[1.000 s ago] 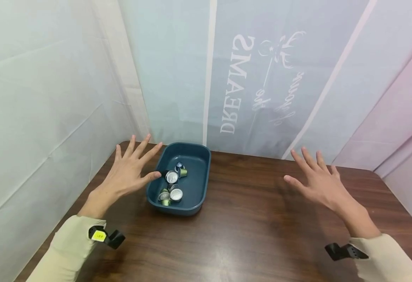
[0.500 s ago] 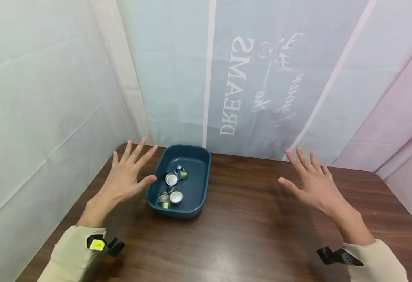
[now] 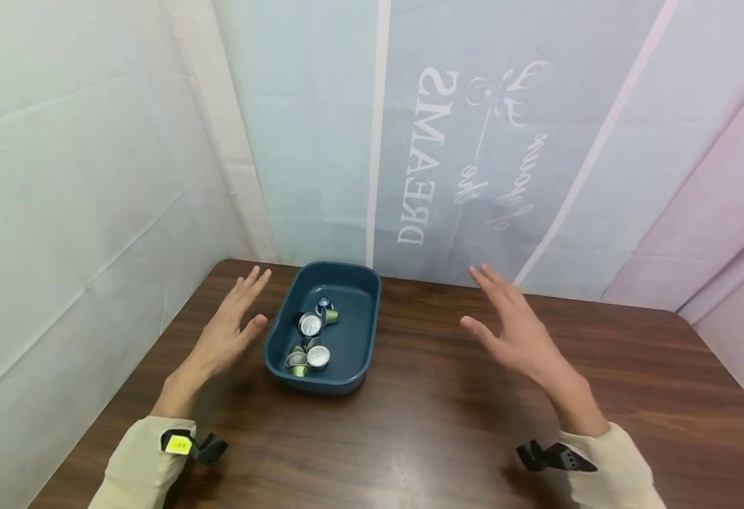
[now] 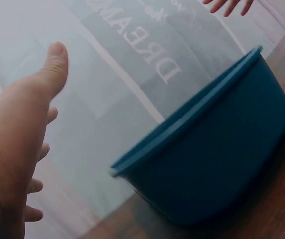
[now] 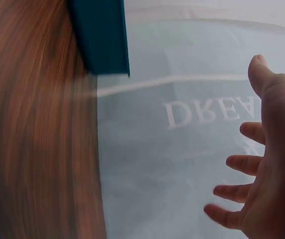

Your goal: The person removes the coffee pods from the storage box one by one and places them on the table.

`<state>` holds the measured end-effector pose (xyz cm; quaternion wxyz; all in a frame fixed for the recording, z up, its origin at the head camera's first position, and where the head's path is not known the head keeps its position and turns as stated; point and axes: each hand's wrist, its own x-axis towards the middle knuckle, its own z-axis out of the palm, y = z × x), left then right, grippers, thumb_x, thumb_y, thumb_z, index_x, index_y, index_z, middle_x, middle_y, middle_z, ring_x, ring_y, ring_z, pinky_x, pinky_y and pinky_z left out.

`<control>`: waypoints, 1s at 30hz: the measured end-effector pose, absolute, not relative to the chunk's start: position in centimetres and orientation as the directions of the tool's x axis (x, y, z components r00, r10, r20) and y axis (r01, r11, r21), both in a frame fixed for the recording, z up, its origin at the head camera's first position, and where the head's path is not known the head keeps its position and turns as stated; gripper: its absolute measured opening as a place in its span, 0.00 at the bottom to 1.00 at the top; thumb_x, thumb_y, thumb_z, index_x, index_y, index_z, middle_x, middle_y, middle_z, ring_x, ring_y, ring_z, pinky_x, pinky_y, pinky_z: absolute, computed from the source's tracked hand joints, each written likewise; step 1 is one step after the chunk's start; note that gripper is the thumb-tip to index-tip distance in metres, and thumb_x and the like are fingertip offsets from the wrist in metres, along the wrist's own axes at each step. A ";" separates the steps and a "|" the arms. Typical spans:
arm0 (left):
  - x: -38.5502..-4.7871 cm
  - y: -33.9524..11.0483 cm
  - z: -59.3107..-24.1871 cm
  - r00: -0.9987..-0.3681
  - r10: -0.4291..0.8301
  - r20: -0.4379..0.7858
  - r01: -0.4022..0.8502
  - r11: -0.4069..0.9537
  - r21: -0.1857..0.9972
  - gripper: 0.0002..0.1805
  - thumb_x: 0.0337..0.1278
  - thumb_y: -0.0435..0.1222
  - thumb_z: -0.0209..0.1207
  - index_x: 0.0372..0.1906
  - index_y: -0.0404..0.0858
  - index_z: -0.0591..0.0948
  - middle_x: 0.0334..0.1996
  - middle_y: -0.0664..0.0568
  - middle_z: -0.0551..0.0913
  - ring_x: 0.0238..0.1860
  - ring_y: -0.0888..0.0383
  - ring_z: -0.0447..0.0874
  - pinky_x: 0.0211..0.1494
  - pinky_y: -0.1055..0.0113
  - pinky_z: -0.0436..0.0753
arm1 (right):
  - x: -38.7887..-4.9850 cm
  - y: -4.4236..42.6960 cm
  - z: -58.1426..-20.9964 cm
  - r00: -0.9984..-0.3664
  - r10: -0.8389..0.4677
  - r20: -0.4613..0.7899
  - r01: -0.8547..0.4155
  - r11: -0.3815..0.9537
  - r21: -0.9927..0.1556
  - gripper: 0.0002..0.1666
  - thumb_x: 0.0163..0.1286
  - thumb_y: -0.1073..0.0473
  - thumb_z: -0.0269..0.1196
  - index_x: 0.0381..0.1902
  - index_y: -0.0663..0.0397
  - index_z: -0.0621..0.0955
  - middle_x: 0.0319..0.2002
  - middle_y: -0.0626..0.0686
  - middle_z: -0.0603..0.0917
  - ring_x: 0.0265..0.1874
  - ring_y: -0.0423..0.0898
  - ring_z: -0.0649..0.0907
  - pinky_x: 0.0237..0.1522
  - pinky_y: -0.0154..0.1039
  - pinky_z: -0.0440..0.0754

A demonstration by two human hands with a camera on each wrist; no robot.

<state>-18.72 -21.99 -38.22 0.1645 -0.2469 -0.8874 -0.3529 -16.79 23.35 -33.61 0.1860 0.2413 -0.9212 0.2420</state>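
On the table stands a dark blue plastic bin [image 3: 361, 353], left of the middle in the head view. Several coffee capsules lie in its left half: silver-lidded ones [image 3: 317, 355] and green ones [image 3: 330, 316] among them. My left hand [image 3: 224, 341] hovers just left of the bin, fingers extended and thumb raised, apart from it. Off to the bin's right, my right hand [image 3: 520, 336] is held above the table with straight fingers and touches nothing. In the left wrist view the bin's outer side [image 4: 217, 154] faces my left hand [image 4: 20, 134].
The brown wooden table [image 3: 423, 438] ends against a pale printed curtain [image 3: 474, 141] at the back. A whitish cloth [image 3: 92, 177] hangs along the left edge. Black straps with small devices sit on both sleeves.
My right hand has moved left, toward the bin. My left hand has turned more edge-on and dropped slightly. The bin and its capsules have stayed in place.
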 end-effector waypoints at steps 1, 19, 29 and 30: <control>-18.8 -22.0 -38.6 -0.826 0.321 0.463 0.555 0.605 0.571 0.36 0.69 0.59 0.43 0.76 0.49 0.55 0.75 0.49 0.48 0.73 0.38 0.41 0.62 0.29 0.49 | -17.0 22.7 -33.9 -0.803 -0.355 0.479 -0.552 0.746 -0.373 0.43 0.67 0.47 0.62 0.75 0.44 0.58 0.72 0.55 0.60 0.68 0.60 0.60 0.59 0.64 0.61; -19.7 -21.8 -43.6 -0.812 0.373 0.448 0.564 0.308 0.766 0.30 0.75 0.43 0.42 0.76 0.46 0.52 0.76 0.52 0.47 0.75 0.51 0.41 0.66 0.35 0.47 | -19.5 14.5 -34.2 -0.745 -0.469 0.474 -0.655 0.379 -0.654 0.23 0.64 0.67 0.65 0.56 0.61 0.75 0.50 0.55 0.80 0.49 0.50 0.78 0.47 0.51 0.77; -20.0 -22.3 -44.0 -0.802 0.404 0.441 0.579 0.339 0.742 0.30 0.73 0.40 0.45 0.75 0.45 0.56 0.76 0.55 0.48 0.74 0.51 0.46 0.63 0.34 0.56 | -22.1 13.4 -37.0 -0.734 -0.524 0.432 -0.646 0.343 -0.682 0.24 0.65 0.56 0.66 0.58 0.50 0.76 0.50 0.47 0.79 0.47 0.51 0.80 0.46 0.48 0.79; -19.9 -22.3 -44.2 -0.802 0.405 0.438 0.577 0.339 0.743 0.30 0.73 0.40 0.46 0.75 0.45 0.56 0.76 0.55 0.48 0.74 0.51 0.46 0.63 0.34 0.55 | -22.3 13.1 -37.1 -0.729 -0.531 0.432 -0.652 0.347 -0.674 0.23 0.66 0.54 0.65 0.58 0.49 0.77 0.50 0.45 0.79 0.46 0.49 0.80 0.46 0.46 0.79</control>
